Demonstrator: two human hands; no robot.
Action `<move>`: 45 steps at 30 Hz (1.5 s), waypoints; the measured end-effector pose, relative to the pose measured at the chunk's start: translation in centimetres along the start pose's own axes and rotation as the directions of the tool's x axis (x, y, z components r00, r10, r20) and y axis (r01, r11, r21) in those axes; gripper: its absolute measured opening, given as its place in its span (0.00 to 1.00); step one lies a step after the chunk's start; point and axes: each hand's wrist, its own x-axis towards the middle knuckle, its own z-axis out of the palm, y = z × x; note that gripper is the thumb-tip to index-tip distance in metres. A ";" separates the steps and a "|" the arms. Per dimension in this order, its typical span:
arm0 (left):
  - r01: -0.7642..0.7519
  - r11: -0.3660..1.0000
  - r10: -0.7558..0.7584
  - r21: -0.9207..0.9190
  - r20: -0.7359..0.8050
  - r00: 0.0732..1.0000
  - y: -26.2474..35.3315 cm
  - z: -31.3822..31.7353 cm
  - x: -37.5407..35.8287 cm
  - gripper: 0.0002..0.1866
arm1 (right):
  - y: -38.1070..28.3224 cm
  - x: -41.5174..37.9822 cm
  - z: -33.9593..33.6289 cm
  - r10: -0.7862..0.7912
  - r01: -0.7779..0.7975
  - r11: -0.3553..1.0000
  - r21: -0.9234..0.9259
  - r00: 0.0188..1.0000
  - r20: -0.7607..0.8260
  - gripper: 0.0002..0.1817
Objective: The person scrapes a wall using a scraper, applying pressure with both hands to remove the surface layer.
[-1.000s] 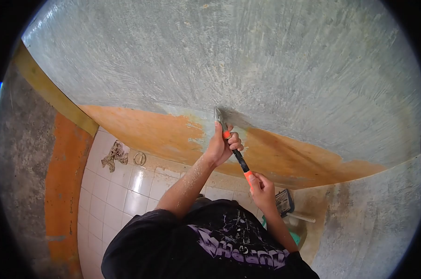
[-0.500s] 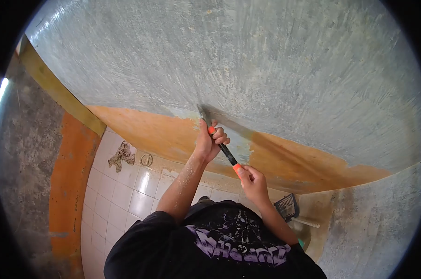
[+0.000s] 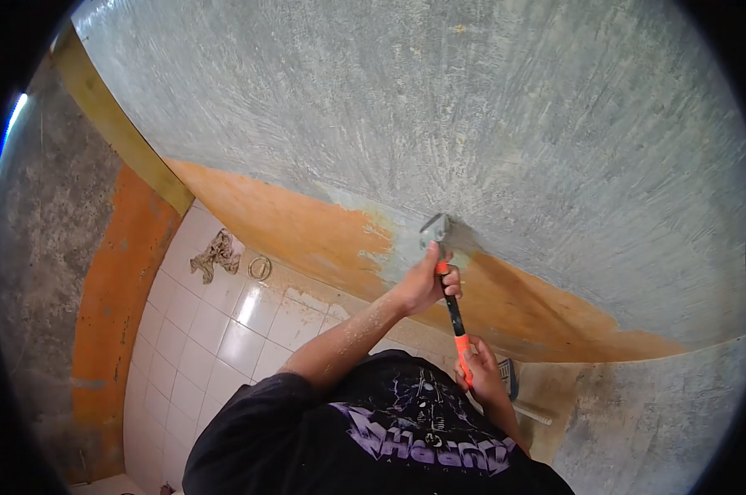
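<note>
A long-handled scraper (image 3: 457, 318), black with orange grips and a grey metal head, is held in both hands. My left hand (image 3: 425, 282) is closed around the shaft just below the head, its thumb laid along the tool. Lower down, my right hand (image 3: 484, 373) is wrapped around the orange end of the handle. The head rests at or very near the wall (image 3: 472, 124), around the border between the scraped grey surface and the orange paint (image 3: 298, 216). A bare patch with ragged paint edges lies left of the head. Pale dust covers my left forearm.
A crumpled cloth (image 3: 216, 254) and a roll of tape or ring (image 3: 260, 268) lie on the white tiled floor (image 3: 190, 322). Partly behind my right arm is a dark blue dustpan-like item (image 3: 509, 379). A second wall with orange paint (image 3: 113, 289) stands at left.
Both hands and the scraper have moved right and down in view. The handle is now steeper, and the scraper's broad head shows more fully. The view has shifted slightly.
</note>
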 end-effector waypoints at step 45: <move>0.009 0.999 -0.006 -0.053 0.052 0.999 1.4 1.1 -0.1 0.28 | 0.7 -0.9 5.0 -0.210 0.145 0.964 -0.225 0.929 -0.303 0.21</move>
